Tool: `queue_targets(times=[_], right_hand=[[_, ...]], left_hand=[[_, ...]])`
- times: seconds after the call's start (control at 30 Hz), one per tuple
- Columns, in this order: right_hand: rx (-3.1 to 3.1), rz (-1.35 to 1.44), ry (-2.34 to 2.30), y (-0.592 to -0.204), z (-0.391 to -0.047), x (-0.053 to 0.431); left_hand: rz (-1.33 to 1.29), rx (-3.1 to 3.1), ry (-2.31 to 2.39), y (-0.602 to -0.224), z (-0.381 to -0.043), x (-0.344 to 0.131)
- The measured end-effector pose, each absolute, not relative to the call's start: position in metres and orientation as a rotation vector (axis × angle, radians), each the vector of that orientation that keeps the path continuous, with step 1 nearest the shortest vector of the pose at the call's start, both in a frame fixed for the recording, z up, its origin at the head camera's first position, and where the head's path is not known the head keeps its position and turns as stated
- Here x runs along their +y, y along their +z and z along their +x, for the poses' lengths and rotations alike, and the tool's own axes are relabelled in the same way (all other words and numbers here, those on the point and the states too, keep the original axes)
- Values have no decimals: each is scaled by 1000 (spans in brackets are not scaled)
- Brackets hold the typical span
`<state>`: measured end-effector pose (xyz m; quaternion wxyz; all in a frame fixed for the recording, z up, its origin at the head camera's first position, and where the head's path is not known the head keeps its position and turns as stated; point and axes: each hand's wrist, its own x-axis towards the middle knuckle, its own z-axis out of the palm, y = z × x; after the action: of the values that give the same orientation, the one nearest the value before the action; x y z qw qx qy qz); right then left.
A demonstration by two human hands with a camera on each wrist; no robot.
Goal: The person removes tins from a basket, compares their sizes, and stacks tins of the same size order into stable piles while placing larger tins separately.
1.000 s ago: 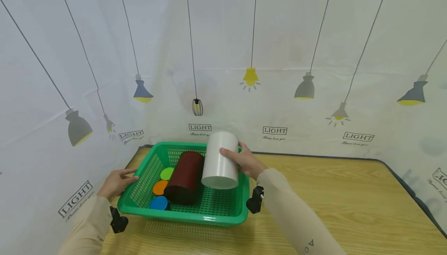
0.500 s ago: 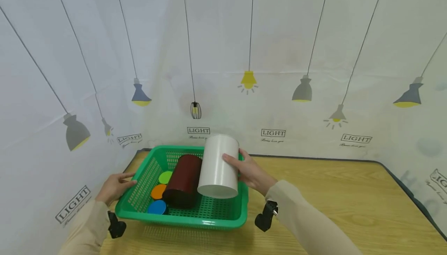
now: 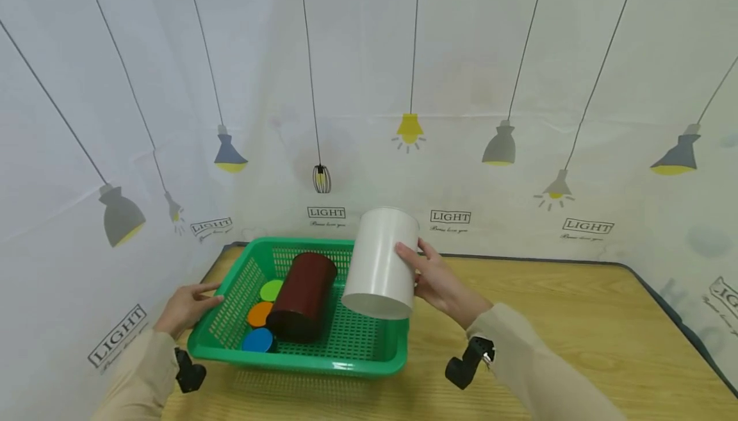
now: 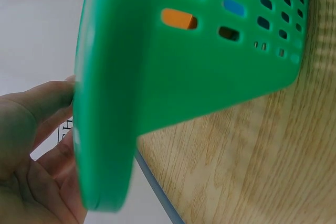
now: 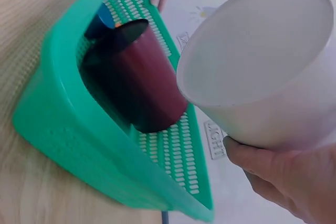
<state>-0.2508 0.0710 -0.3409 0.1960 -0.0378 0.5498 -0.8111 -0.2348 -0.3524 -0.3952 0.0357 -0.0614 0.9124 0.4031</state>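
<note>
My right hand (image 3: 444, 283) grips the side of a large white cylinder (image 3: 380, 264), thumb on its near face. The cylinder hangs tilted above the right part of a green plastic basket (image 3: 288, 361). In the right wrist view, one round end of the white cylinder (image 5: 257, 40) faces the camera. Whether that end is closed cannot be told. My left hand (image 3: 187, 309) rests with extended fingers against the basket's left rim, also seen in the left wrist view beside the rim (image 4: 107, 103). Inside the basket a dark red cylinder (image 3: 302, 296) lies on its side.
Left of the red cylinder, three small round pieces sit in the basket: a green one (image 3: 271, 290), an orange one (image 3: 259, 313) and a blue one (image 3: 258, 341). The basket stands on a wooden table (image 3: 548, 325). A lamp-printed wall covering (image 3: 369, 56) rises behind it.
My right hand has carried the white cylinder to the right and slightly up, away from the red cylinder. My left hand stays at the rim. The view has shifted slightly.
</note>
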Motion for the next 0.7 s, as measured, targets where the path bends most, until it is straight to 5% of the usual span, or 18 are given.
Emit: queue_targets(times=[0.7], right_hand=[[1734,-31,-2326,-349,-245,178]], left_hand=[[-197,2851,1144,-392,-233,-350]])
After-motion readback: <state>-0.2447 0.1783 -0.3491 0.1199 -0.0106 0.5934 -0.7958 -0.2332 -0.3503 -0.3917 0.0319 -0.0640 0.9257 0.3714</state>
